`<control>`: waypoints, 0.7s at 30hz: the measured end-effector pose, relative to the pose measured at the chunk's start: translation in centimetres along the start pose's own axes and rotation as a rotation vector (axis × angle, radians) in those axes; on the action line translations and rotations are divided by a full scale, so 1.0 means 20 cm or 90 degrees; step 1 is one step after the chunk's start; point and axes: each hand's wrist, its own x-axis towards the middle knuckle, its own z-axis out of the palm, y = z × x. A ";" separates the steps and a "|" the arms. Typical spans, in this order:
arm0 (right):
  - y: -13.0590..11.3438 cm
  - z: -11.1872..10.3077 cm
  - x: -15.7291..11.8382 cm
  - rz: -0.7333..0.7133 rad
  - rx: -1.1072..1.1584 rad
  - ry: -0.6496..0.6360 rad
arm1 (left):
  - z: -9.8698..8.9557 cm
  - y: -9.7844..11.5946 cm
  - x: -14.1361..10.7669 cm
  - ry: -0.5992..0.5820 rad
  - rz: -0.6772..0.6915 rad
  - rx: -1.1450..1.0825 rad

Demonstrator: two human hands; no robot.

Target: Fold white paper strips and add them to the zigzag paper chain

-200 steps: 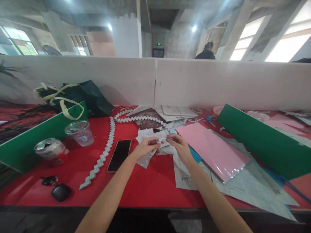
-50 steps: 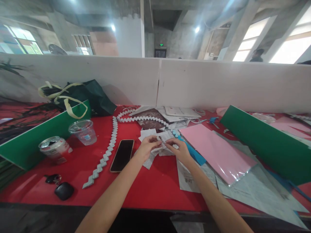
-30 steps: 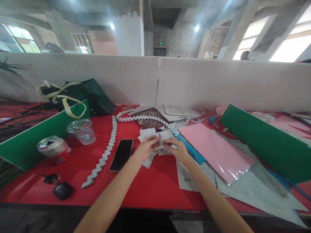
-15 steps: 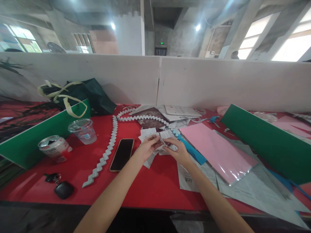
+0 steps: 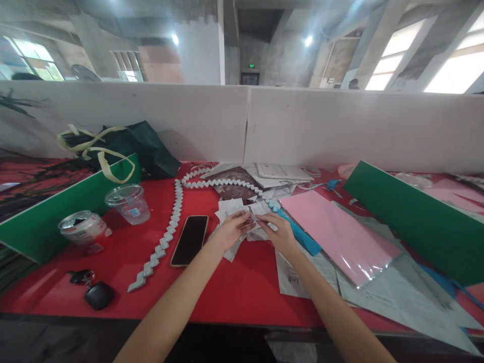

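Since half a second ago, the thumb of the right hand (image 5: pixel 282 236) has been drawn up toward its index finger. By its fingers and those of the left hand (image 5: pixel 230 232), a small pale paper slip (image 5: pixel 253 215) is pinched, to the right of the smartphone (image 5: pixel 189 241) and slightly beyond it; its exact folds cannot be made out. Thin printed paper scraps (image 5: pixel 230 204) are overlapped on the smooth red tabletop (image 5: pixel 227 295), right of the phone. Left of the phone, a zigzag chain of folded grey-white paper (image 5: pixel 163 244) is laid, unmoved. Well to the phone's right, a flat pink paper pack (image 5: pixel 336 229) in glossy, creased clear plastic is rested on thin sheets (image 5: pixel 408 297), with matte blue paper (image 5: pixel 307 241) beside it.
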 end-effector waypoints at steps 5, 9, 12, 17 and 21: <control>0.02 -0.02 0.00 0.002 -0.032 0.013 | 0.03 0.04 -0.03 -0.040 0.005 0.039; 0.02 -0.02 0.00 0.015 -0.020 0.016 | 0.05 0.07 -0.05 -0.091 0.018 0.076; 0.02 -0.02 0.01 0.046 -0.014 0.032 | 0.06 0.07 -0.07 -0.124 0.003 0.118; 0.00 -0.06 0.02 0.040 -0.072 0.061 | 0.07 0.07 -0.09 -0.124 -0.021 0.165; -0.01 -0.08 0.02 0.006 -0.149 0.066 | 0.07 0.08 -0.08 -0.114 -0.027 0.184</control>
